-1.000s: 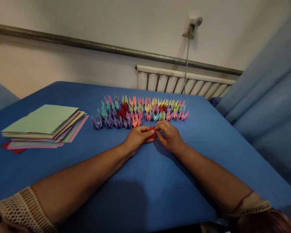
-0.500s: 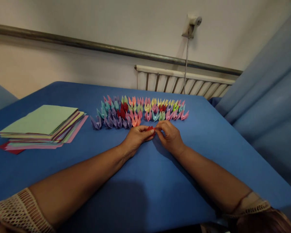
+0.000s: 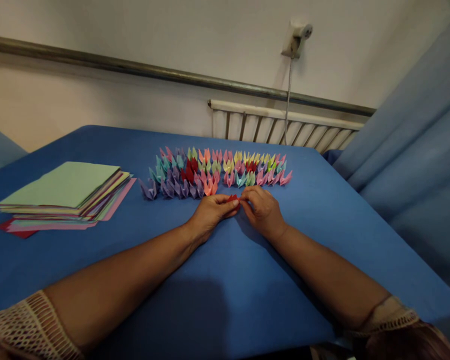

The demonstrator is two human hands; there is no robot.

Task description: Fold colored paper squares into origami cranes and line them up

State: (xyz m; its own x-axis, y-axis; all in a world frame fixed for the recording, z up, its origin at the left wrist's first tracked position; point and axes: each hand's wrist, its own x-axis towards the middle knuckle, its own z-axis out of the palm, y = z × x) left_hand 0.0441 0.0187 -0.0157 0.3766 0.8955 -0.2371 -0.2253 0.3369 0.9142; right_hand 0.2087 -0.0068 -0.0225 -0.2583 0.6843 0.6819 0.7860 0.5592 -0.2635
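Observation:
My left hand (image 3: 210,214) and my right hand (image 3: 262,210) meet at the middle of the blue table (image 3: 225,280), fingers pinched together on a small red folded paper piece (image 3: 233,199). Most of that piece is hidden between the fingertips. Just beyond the hands stand several rows of small folded paper figures (image 3: 215,172) in purple, teal, red, pink, yellow and green. Both forearms lie low over the table.
A stack of coloured paper sheets (image 3: 65,195), light green on top, lies at the left of the table. A white radiator (image 3: 285,127) and a wall rail run behind the table. Blue cloth (image 3: 416,150) hangs at the right.
Less of the red paper shows between the fingers than a second ago. The hands have shifted very slightly away from me; everything else is as it was.

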